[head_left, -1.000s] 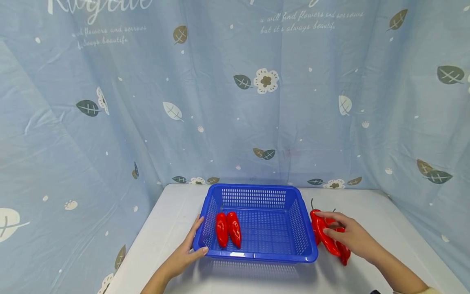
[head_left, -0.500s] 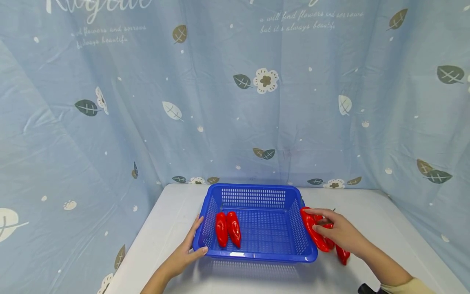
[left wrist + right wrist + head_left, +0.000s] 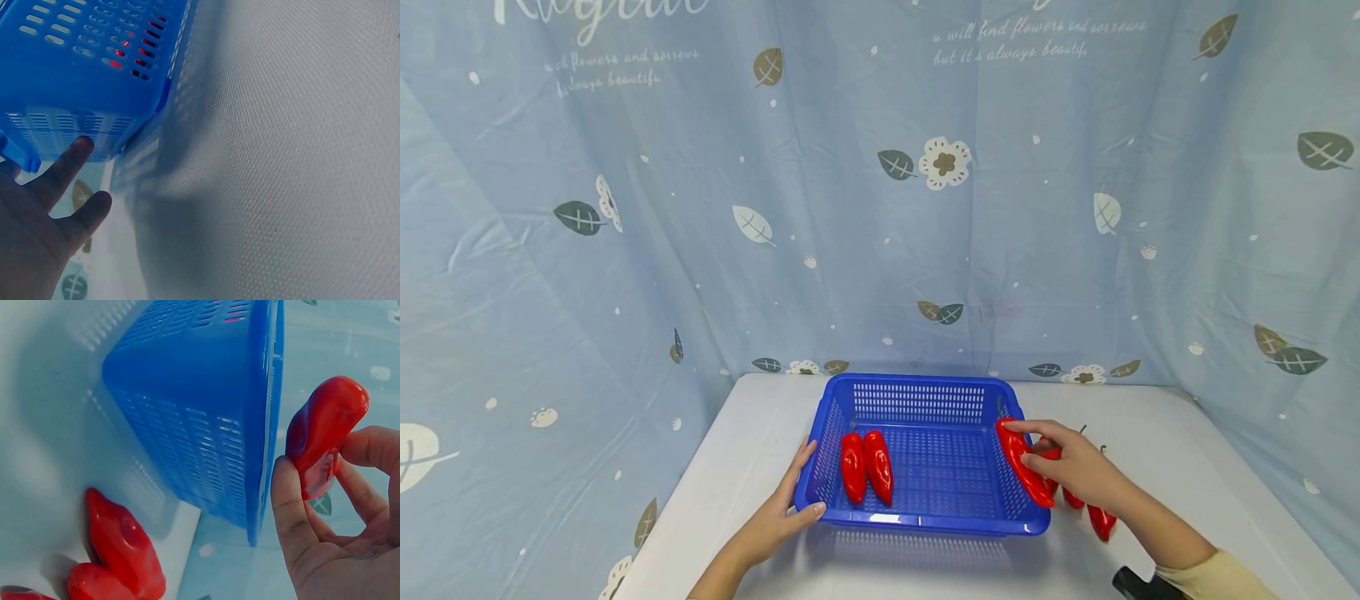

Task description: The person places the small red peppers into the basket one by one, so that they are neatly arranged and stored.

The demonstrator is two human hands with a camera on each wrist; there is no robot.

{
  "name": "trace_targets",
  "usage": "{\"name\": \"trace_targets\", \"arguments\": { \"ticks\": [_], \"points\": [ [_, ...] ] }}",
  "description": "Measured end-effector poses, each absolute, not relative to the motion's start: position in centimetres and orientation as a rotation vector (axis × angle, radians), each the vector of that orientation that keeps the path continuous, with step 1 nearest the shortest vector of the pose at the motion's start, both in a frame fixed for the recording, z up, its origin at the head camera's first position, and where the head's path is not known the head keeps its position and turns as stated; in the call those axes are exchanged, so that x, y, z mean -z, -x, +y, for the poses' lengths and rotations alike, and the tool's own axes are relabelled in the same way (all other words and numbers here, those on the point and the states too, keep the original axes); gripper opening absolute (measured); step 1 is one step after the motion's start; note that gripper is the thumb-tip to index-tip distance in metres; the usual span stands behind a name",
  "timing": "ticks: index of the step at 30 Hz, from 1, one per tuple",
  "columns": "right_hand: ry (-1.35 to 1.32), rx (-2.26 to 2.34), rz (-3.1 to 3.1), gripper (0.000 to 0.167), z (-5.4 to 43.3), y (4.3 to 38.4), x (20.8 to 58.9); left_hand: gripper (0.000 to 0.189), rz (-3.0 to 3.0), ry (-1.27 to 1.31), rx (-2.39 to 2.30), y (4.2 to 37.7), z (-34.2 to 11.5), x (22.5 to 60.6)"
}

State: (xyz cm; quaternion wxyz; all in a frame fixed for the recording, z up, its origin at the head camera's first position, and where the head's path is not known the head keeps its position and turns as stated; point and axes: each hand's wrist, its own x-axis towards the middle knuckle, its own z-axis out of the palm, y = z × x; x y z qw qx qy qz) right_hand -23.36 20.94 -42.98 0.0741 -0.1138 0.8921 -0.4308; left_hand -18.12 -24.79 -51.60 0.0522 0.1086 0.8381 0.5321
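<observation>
My left hand rests at the front left corner of a blue plastic basket, fingers along its side and thumb at the front rim. In the left wrist view its fingers are straight and spread beside the basket wall. My right hand pinches a glossy red chili pepper between thumb and fingers, over the right rim. The right wrist view has this pepper raised beside the rim. Two red peppers lie side by side at the left inside the basket.
More red peppers lie on the white tabletop right of the basket, partly hidden by my right hand. A blue curtain printed with leaves and flowers hangs behind and along the sides. A black device sits at my right wrist.
My right hand has lifted the pepper from the pile and carried it left, from beside the basket to over its right rim. My left hand and the basket have stayed put.
</observation>
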Motion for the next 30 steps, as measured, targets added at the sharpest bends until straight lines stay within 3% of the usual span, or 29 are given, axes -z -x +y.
{"name": "trace_targets", "arguments": {
  "ticks": [30],
  "points": [
    [0.467, 1.366, 2.61, 0.049, 18.1, 26.1, 43.6, 0.088, 2.538, -0.362, -1.643, 18.2, -24.9, 51.9]
  ]
}}
